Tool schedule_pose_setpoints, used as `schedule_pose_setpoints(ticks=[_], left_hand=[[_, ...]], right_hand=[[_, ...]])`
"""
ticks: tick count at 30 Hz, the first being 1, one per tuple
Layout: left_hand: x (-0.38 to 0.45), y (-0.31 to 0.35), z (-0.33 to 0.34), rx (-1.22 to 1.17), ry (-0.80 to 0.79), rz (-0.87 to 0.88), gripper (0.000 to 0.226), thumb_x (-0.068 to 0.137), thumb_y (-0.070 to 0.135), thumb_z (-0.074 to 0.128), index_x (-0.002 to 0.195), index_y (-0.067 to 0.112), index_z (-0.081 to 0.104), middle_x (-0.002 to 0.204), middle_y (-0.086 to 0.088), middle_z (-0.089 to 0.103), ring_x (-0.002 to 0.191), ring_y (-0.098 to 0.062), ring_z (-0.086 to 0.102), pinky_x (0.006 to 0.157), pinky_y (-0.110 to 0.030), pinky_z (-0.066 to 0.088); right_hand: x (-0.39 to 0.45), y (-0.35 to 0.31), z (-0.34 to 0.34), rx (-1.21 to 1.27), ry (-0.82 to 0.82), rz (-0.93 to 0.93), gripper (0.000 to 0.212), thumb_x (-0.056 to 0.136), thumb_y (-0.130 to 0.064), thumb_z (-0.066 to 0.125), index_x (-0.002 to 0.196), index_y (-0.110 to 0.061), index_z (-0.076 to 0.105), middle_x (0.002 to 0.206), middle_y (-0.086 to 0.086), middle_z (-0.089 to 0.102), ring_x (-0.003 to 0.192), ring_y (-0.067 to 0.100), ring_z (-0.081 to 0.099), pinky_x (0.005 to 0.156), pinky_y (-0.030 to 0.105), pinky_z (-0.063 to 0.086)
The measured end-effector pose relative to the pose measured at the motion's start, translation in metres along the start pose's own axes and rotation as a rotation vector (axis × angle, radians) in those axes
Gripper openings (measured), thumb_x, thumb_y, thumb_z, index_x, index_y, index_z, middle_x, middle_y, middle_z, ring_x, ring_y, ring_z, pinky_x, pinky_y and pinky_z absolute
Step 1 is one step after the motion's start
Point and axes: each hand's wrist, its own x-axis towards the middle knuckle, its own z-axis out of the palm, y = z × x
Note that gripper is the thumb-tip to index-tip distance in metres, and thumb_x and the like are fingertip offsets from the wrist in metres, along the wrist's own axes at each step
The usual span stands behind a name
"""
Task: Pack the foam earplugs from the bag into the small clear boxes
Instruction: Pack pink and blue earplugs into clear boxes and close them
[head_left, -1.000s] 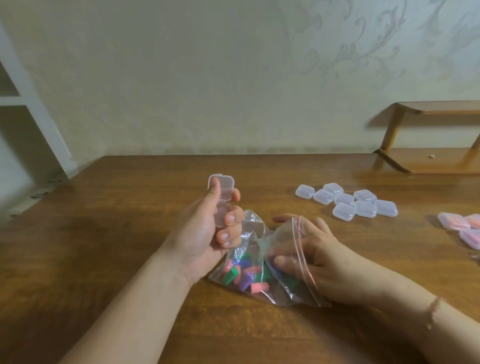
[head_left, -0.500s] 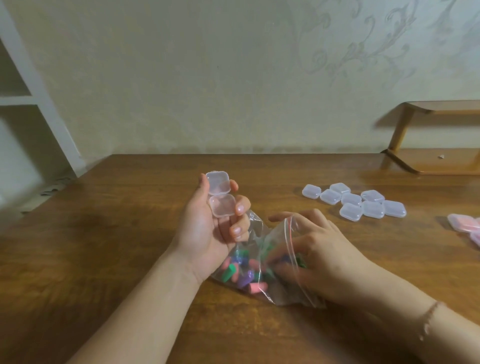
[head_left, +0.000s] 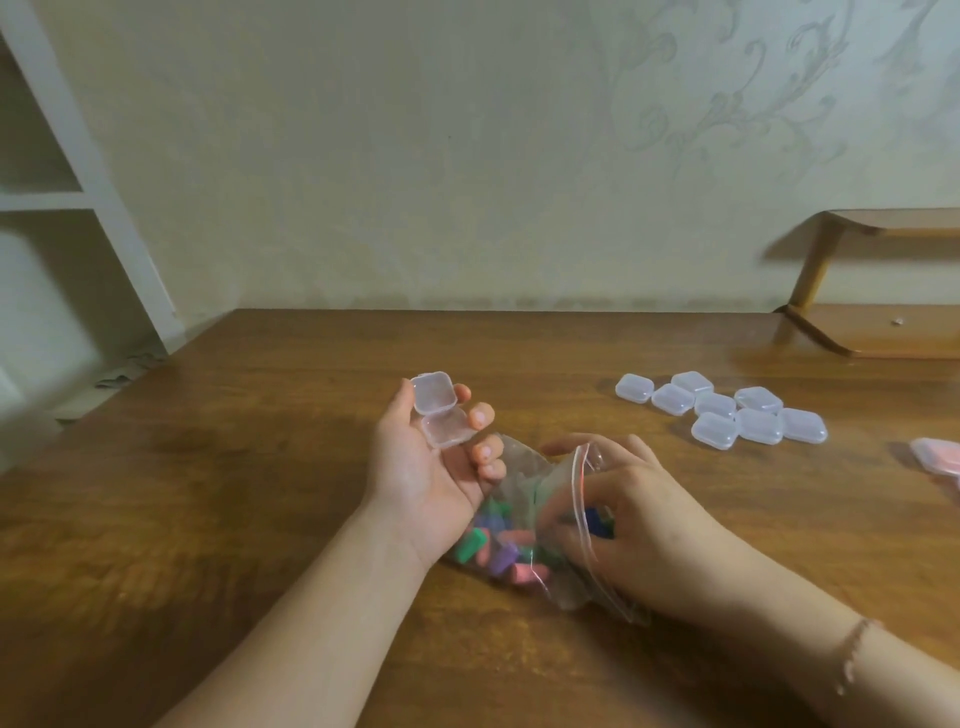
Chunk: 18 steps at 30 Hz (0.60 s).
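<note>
Where the right hand (head_left: 639, 525) enters the bag (head_left: 540, 499), fingertips blur.

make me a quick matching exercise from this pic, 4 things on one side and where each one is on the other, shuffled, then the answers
Things
1. open clear box
2. zip bag
3. cluster of closed clear boxes
4. pink-filled boxes

Places
A. at the right edge of the picture, partly cut off
B. on the table between the two hands, with the right hand reaching into it
C. held in the left hand, lid swung up
D. lying together on the table, right of the hands and further back

Pairs: 1-C, 2-B, 3-D, 4-A
</note>
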Motion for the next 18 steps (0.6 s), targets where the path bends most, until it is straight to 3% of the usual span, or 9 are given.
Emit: schedule_pose_setpoints(ticks=[4, 6, 9, 18], left_hand=[[0.0021, -0.001, -0.0032, -0.048, -0.018, 0.008, 0.045, 0.1, 0.051, 0.035, 0.085, 0.014, 0.055, 0.067, -0.003, 0.048, 0.054, -0.016, 0.038, 0.055, -0.03, 0.028], [0.0027, -0.0018, -0.0042, -0.059, -0.018, 0.001, 0.045, 0.099, 0.051, 0.035, 0.084, 0.014, 0.055, 0.067, -0.003, 0.048, 0.055, -0.016, 0.038, 0.056, -0.03, 0.028], [0.0035, -0.003, -0.0044, -0.055, -0.024, 0.001, 0.045, 0.099, 0.052, 0.036, 0.083, 0.014, 0.054, 0.066, -0.003, 0.047, 0.054, -0.016, 0.037, 0.056, -0.03, 0.028], [0.0014, -0.0093, 0.001, 0.039, -0.064, 0.039, 0.047, 0.098, 0.052, 0.039, 0.081, 0.012, 0.057, 0.064, -0.003, 0.046, 0.053, -0.016, 0.036, 0.055, -0.03, 0.025]], right_hand=[[0.0006, -0.0033, 0.0012, -0.026, 0.014, 0.048, 0.018, 0.084, -0.049, 0.061, 0.071, -0.062, 0.06, 0.135, -0.027, 0.041, 0.118, 0.002, 0.029, 0.098, 0.03, 0.041], [0.0012, -0.0029, 0.0036, -0.087, 0.048, 0.085, 0.007, 0.083, -0.054, 0.061, 0.081, -0.056, 0.068, 0.135, -0.027, 0.044, 0.117, 0.003, 0.029, 0.097, 0.031, 0.04], [0.0038, -0.0012, 0.0044, -0.168, 0.103, 0.105, 0.028, 0.076, -0.065, 0.062, 0.087, -0.043, 0.075, 0.137, -0.029, 0.046, 0.121, 0.003, 0.028, 0.097, 0.032, 0.039], [0.0037, -0.0021, 0.0039, 0.079, 0.005, 0.081, 0.018, 0.077, -0.059, 0.064, 0.094, -0.054, 0.069, 0.142, -0.03, 0.033, 0.128, 0.005, 0.02, 0.105, 0.043, 0.037]])
